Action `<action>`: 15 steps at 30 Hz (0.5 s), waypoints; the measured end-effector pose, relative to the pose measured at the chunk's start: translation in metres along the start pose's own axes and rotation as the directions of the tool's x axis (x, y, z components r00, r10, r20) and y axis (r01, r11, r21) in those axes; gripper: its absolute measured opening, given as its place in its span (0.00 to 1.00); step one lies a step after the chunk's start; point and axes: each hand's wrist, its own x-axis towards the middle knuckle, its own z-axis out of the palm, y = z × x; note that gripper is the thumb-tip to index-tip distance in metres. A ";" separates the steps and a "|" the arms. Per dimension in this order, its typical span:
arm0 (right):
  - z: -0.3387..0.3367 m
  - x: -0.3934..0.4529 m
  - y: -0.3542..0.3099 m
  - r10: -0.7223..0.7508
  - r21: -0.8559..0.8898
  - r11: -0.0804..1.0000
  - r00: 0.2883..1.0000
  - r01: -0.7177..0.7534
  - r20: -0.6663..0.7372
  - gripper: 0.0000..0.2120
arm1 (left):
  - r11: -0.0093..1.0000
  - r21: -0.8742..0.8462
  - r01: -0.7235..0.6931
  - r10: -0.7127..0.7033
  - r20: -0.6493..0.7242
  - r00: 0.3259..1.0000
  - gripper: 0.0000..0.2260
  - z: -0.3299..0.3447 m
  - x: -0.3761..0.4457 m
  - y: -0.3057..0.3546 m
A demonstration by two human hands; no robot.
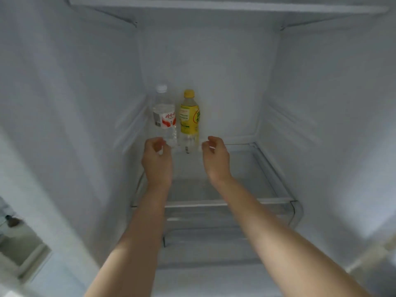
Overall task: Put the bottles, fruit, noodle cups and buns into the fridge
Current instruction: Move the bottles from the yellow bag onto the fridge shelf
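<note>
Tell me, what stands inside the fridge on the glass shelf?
Two upright bottles stand side by side at the back left of the glass shelf: a clear water bottle and a yellow drink bottle. The left hand covers part of the water bottle's base.

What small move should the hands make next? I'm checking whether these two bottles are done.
Probably draw both hands back out of the fridge. The clear bottle and yellow bottle stand upright on the glass shelf; the left hand and right hand hold nothing.
</note>
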 end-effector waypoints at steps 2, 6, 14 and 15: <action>-0.013 -0.023 -0.003 -0.032 0.012 0.999 0.999 0.033 -0.040 0.15 | 0.998 -0.052 -0.023 0.024 0.012 1.000 0.05 -0.013 -0.030 0.009; -0.045 -0.073 -0.007 -0.053 0.042 0.998 0.998 0.055 -0.038 0.13 | 0.998 -0.066 0.014 -0.006 0.120 0.993 0.07 -0.036 -0.090 0.021; -0.116 -0.187 -0.007 -0.128 -0.065 0.991 0.981 0.120 -0.144 0.11 | 0.999 -0.034 0.011 0.000 0.304 0.953 0.09 -0.078 -0.204 0.025; -0.125 -0.203 -0.005 -0.123 -0.080 0.990 0.983 0.112 -0.140 0.12 | 0.999 -0.040 0.015 -0.001 0.329 0.944 0.10 -0.085 -0.218 0.025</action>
